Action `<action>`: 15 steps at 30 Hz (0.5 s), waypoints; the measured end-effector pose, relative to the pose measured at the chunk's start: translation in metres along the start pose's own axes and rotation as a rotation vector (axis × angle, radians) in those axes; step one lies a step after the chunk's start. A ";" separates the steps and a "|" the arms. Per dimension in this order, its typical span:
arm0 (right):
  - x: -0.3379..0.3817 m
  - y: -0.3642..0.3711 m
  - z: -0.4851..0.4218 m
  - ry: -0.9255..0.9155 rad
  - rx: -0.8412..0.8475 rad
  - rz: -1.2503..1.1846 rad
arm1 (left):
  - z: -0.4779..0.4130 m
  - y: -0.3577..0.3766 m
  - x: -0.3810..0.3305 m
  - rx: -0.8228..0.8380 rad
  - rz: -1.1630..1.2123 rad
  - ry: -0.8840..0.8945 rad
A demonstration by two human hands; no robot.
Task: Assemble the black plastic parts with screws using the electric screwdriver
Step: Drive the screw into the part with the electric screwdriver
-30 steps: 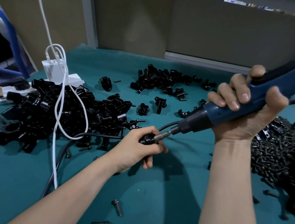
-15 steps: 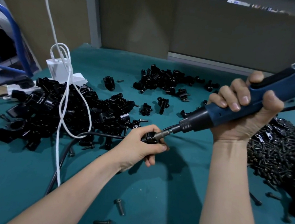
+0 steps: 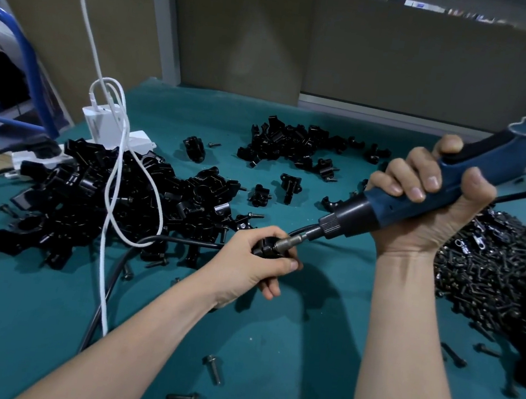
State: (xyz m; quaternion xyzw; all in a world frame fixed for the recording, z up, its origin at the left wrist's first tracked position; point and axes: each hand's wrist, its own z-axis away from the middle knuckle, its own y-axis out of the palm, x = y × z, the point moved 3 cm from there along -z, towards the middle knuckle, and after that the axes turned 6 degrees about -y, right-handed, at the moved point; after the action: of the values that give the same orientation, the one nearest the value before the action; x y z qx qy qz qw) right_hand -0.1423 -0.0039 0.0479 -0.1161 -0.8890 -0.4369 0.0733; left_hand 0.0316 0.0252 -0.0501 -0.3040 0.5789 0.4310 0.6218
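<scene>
Left hand (image 3: pixel 247 265) curled round black plastic part (image 3: pixel 264 249); right hand (image 3: pixel 428 219) gripping electric screwdriver (image 3: pixel 383 210), bit (image 3: pixel 289 240) against it. White cable (image 3: pixel 109 200) across heaped parts (image 3: pixel 73 196) at left, screw pile (image 3: pixel 494 277) at right.

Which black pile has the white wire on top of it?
The big left pile; the white wire loops over it. The far pile and the right screw heap have none.

Assembly workshop: teal bench (image 3: pixel 41 321) heaped with black parts (image 3: pixel 89 198), screws (image 3: pixel 494 277).
</scene>
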 end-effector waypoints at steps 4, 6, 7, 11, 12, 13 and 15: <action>0.000 -0.003 0.000 0.000 -0.029 -0.020 | 0.001 0.001 0.000 -0.005 -0.015 0.006; 0.001 -0.005 -0.001 0.011 -0.038 -0.019 | 0.001 0.002 0.000 -0.012 -0.024 0.006; 0.000 -0.005 0.000 0.010 -0.043 -0.020 | 0.001 0.002 0.000 -0.015 -0.029 0.006; 0.001 -0.006 0.000 0.007 -0.049 -0.026 | 0.000 0.002 0.001 -0.024 -0.039 0.009; 0.001 -0.007 0.000 0.010 -0.047 -0.026 | 0.000 0.002 0.001 -0.023 -0.039 0.010; 0.001 -0.007 0.000 0.012 -0.043 -0.027 | 0.000 0.002 0.001 -0.021 -0.040 0.011; 0.001 -0.008 -0.001 0.015 -0.041 -0.031 | 0.000 0.002 0.001 -0.022 -0.037 0.015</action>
State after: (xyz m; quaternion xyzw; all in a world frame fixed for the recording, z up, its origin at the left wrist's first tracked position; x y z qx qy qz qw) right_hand -0.1449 -0.0088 0.0424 -0.1003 -0.8811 -0.4567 0.0707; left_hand 0.0295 0.0266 -0.0509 -0.3246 0.5729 0.4234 0.6222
